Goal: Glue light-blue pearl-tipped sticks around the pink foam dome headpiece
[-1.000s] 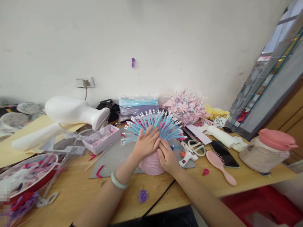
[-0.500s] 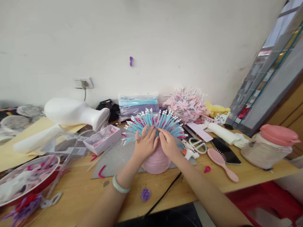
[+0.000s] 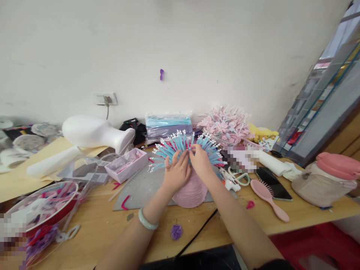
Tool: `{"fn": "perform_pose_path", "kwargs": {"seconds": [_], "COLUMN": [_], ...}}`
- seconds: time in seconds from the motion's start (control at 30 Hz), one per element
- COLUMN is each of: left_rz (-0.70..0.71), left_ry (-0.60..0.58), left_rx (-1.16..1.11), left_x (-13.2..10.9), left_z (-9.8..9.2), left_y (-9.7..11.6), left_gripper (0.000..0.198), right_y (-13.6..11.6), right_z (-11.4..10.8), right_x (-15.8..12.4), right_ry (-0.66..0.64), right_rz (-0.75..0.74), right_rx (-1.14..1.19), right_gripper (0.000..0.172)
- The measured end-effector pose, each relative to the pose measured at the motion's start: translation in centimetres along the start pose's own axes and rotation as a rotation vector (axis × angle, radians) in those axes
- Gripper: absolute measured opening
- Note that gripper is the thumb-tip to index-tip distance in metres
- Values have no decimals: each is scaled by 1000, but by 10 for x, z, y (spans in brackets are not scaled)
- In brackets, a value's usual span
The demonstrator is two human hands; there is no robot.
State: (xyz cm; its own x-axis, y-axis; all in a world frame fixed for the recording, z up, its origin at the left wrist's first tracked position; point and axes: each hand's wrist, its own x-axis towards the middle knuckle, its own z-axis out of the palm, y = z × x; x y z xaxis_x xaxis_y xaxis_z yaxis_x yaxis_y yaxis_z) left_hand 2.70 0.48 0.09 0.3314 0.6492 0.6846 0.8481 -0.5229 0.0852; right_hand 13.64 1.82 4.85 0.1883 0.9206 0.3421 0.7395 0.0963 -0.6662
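Blue fuzzy pipe-cleaner stems with white bead tips (image 3: 160, 154) fan out over the top of a pink ribbed round base (image 3: 189, 193). My left hand (image 3: 177, 168) rests on the near left side of the stems, its fingers spread and slightly bent; a ring and a pale bangle show on that arm. My right hand (image 3: 201, 161) is closed, thumb and forefinger pinched around a blue stem at the middle of the fan. The fingertips of both hands almost meet there, and the exact spot is partly hidden by them. Some deep pink shows behind the stems.
A grey mat (image 3: 140, 191) lies under the base. Right of it are a glue gun (image 3: 232, 185), scissors (image 3: 242, 179), a pink hairbrush (image 3: 264, 191), a phone and a pink-lidded jug (image 3: 315, 183). Leftward lie a lilac box (image 3: 128, 165), a white foam head (image 3: 90, 131) and a tray (image 3: 77, 186).
My right hand has risen slightly and its fingers have drawn into a pinch on a stem. My left hand stays on the stems. The whole view has shifted a little.
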Motion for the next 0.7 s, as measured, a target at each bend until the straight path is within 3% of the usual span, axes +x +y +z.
{"fn": "perform_pose_path", "kwargs": {"seconds": [0.2, 0.33, 0.53, 0.7], "left_rz": [-4, -8, -9, -10], "left_ry": [-43, -44, -29, -22], "left_rx": [-8, -8, -2, -5], "left_x": [0, 1, 0, 0], "left_z": [0, -1, -2, -2], "left_y": [0, 0, 1, 1], "left_gripper": [42, 43, 43, 40], "right_y": [4, 8, 15, 22], "right_z": [3, 5, 8, 13], "right_x": [2, 5, 2, -6], "right_ry": [76, 22, 24, 121], "right_rz": [-35, -44, -65, -95], "right_rx": [-92, -149, 64, 242], "right_gripper": [15, 19, 16, 14]}}
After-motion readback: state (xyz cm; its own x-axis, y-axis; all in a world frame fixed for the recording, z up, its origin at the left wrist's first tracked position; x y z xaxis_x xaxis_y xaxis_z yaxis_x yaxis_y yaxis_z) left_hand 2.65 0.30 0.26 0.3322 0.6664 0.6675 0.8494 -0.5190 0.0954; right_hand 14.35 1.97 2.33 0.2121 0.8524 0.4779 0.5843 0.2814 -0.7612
